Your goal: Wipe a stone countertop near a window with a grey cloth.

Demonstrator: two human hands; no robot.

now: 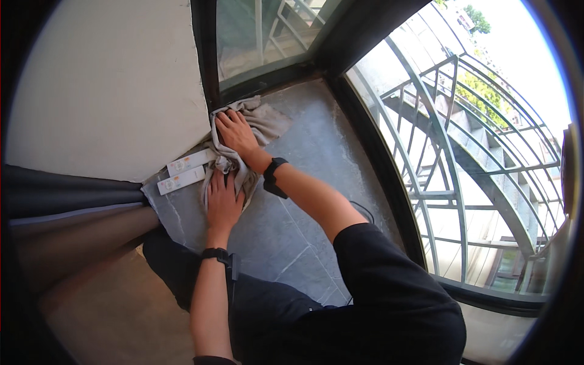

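Observation:
A crumpled grey cloth (267, 121) lies on the grey stone-like ledge (292, 213) in the corner by the window frame. My right hand (238, 132) rests flat on its upper part, fingers stretched out. Nearer to me, my left hand (223, 205) lies on the lower part with fingers extended, next to a bunched fold. Some of the cloth beneath both hands is hidden. Just left of the cloth, two narrow white boxes (180, 180) lie side by side, the farther one touching or partly under the cloth's edge.
Dark-framed windows (371, 152) border the ledge on the far and right sides, with metal railings (453, 152) outside. A pale wall (121, 91) stands at the left, above a dark and brown curtain (79, 207). A thin black cable (365, 208) shows beside my right arm.

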